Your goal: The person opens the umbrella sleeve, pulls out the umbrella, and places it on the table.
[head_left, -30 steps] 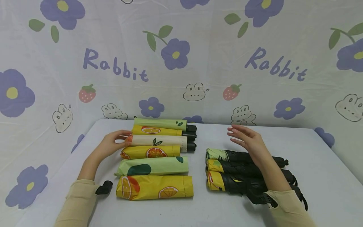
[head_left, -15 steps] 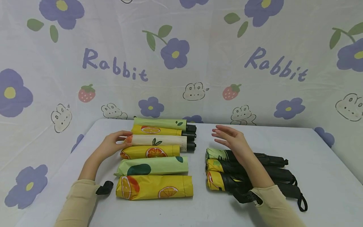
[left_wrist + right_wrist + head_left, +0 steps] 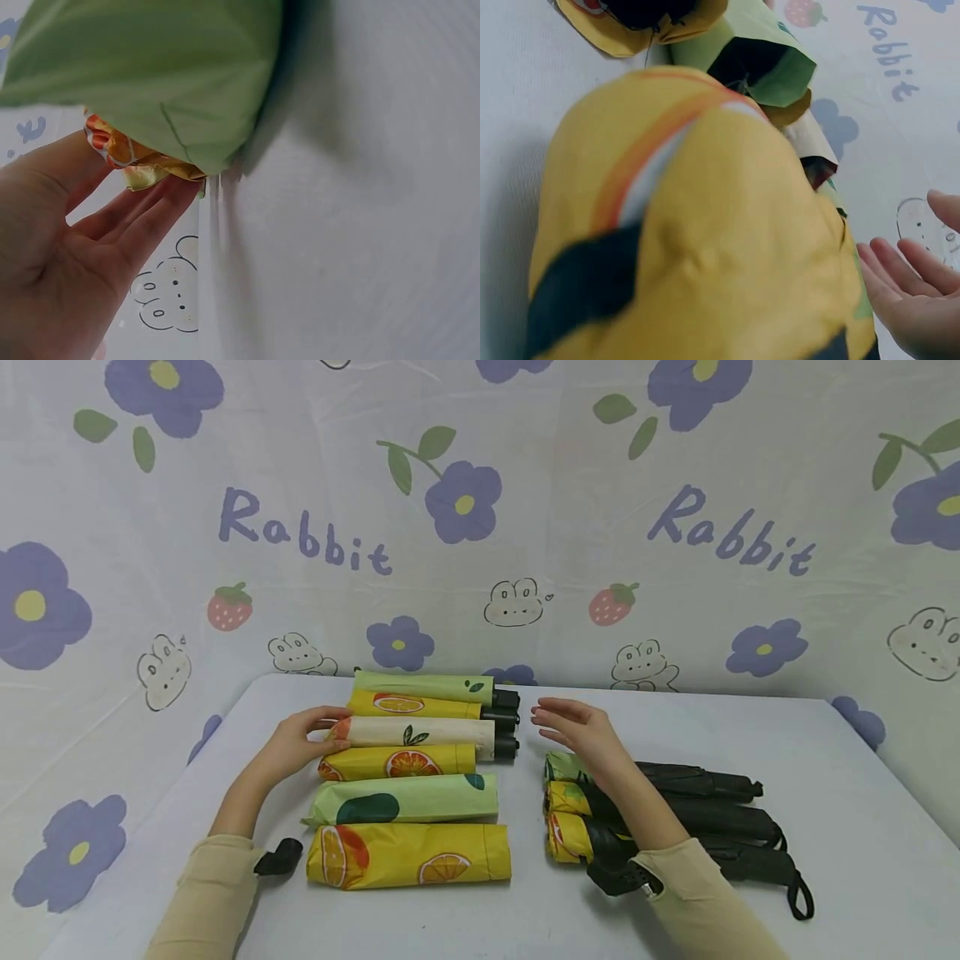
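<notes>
My left hand (image 3: pixel 294 745) grips the left end of a cream umbrella sleeve (image 3: pixel 450 732), whose black handle (image 3: pixel 506 747) sticks out on the right. In the left wrist view, the thumb and fingers of that hand (image 3: pixel 75 244) lie either side of the sleeve ends, partly behind a green sleeve (image 3: pixel 187 67). My right hand (image 3: pixel 579 732), fingers extended and holding nothing, hovers right of the black handles, its forearm over three folded umbrellas (image 3: pixel 720 817). In the right wrist view the hand (image 3: pixel 926 304) is beside a blurred yellow umbrella end (image 3: pixel 735 217).
Green (image 3: pixel 420 684) and yellow (image 3: pixel 442 705) sleeves with black handles lie at the back. Nearer are a yellow sleeve (image 3: pixel 442 760), a green one (image 3: pixel 442 800) and a large yellow one (image 3: pixel 397 858). A patterned cloth (image 3: pixel 555 527) hangs behind the white table (image 3: pixel 840 777).
My right hand has moved left, from above the folded umbrellas toward the black handles. The left hand has hardly moved and keeps its grip on the cream sleeve.
</notes>
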`<control>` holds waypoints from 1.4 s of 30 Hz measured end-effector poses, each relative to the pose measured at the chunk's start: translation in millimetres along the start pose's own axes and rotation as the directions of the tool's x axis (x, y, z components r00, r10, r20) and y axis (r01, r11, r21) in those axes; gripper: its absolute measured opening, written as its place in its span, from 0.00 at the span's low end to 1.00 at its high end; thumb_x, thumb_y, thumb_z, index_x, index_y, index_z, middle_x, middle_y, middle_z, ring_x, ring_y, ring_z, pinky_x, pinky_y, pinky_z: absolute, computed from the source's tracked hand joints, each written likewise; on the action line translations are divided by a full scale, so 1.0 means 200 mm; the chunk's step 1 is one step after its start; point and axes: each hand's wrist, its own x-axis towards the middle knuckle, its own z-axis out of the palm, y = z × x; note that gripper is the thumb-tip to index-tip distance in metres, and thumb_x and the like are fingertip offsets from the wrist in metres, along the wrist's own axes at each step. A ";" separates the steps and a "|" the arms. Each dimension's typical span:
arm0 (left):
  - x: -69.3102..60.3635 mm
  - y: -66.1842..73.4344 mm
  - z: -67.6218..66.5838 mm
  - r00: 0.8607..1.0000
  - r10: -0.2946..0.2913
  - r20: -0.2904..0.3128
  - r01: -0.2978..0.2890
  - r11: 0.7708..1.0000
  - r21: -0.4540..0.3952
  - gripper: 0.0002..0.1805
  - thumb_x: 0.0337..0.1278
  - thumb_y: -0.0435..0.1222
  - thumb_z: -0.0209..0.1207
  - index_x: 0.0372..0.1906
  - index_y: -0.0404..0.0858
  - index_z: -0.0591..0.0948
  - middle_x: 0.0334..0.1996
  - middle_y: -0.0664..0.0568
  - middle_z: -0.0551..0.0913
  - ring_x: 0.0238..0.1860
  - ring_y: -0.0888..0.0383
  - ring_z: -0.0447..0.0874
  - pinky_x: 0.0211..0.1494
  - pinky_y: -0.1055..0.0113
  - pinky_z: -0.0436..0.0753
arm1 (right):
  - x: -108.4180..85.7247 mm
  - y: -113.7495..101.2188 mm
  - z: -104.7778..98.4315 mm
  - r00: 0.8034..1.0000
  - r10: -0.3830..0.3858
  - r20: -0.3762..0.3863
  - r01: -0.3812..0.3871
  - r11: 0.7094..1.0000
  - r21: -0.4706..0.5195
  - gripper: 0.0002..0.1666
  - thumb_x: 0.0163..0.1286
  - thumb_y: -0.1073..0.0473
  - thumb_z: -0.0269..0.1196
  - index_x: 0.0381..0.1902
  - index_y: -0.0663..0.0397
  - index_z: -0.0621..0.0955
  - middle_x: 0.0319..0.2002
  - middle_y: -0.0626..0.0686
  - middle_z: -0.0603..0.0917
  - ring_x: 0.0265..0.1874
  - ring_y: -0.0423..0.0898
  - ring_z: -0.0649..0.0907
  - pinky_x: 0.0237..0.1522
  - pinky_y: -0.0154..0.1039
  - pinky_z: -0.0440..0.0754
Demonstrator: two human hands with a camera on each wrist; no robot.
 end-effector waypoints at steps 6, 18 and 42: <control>0.00 -0.01 0.00 1.000 0.007 -0.012 -0.007 1.000 -0.021 0.28 0.60 0.41 0.65 0.65 0.42 0.74 0.67 0.41 0.73 0.66 0.38 0.72 0.65 0.40 0.72 | 0.03 0.01 0.05 0.998 0.065 -0.021 -0.066 0.997 -0.040 0.30 0.73 0.53 0.58 0.68 0.60 0.70 0.66 0.60 0.74 0.66 0.55 0.75 0.69 0.48 0.71; 0.00 -0.02 0.01 0.999 0.026 -0.044 -0.028 0.999 -0.040 0.25 0.62 0.38 0.63 0.63 0.41 0.76 0.64 0.40 0.76 0.65 0.39 0.73 0.66 0.39 0.71 | 0.06 0.02 0.10 0.995 0.095 -0.005 -0.095 0.983 -0.159 0.29 0.72 0.52 0.60 0.67 0.57 0.73 0.66 0.58 0.74 0.68 0.55 0.72 0.71 0.52 0.68; 0.01 -0.04 0.03 0.997 0.060 -0.052 -0.063 0.996 -0.058 0.24 0.59 0.39 0.66 0.60 0.40 0.77 0.63 0.41 0.75 0.68 0.41 0.69 0.65 0.45 0.75 | 0.12 0.01 0.15 0.991 0.035 0.132 0.024 0.905 -0.425 0.24 0.69 0.63 0.60 0.61 0.65 0.76 0.59 0.65 0.80 0.60 0.58 0.78 0.63 0.52 0.77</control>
